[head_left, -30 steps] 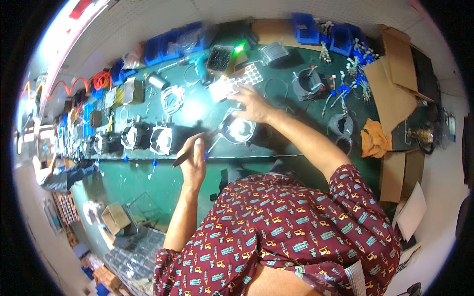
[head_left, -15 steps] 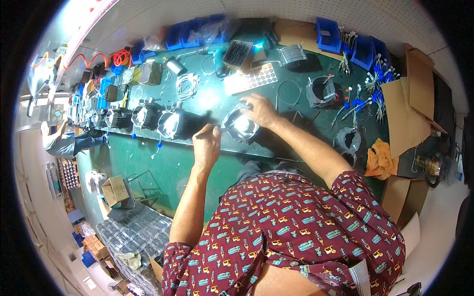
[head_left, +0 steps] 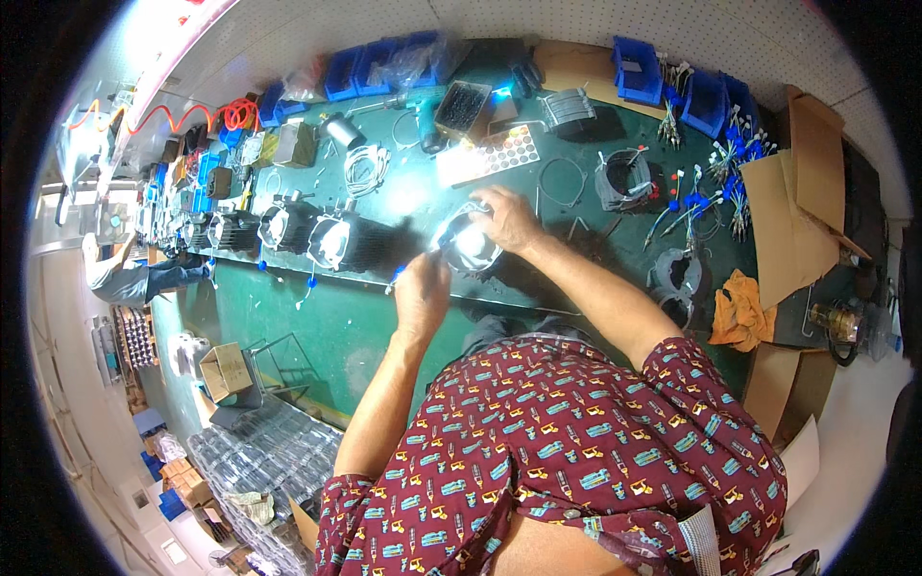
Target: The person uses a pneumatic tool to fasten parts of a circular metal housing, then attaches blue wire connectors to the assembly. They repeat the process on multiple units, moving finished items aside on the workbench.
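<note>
Fingers of both hands — right hand (head_left: 507, 219), left hand (head_left: 421, 291) — grip motor housing (head_left: 468, 246).

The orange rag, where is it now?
In the head view, the orange rag lies on the bench's right side, beside the cardboard sheets, well right of the right hand.

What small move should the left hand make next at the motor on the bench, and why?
Probably bring the tool tip a little further in to the motor's open face. The right hand already rests on top of the motor and steadies it, while the left hand holds a thin tool just beside it, apparently not yet touching.
</note>
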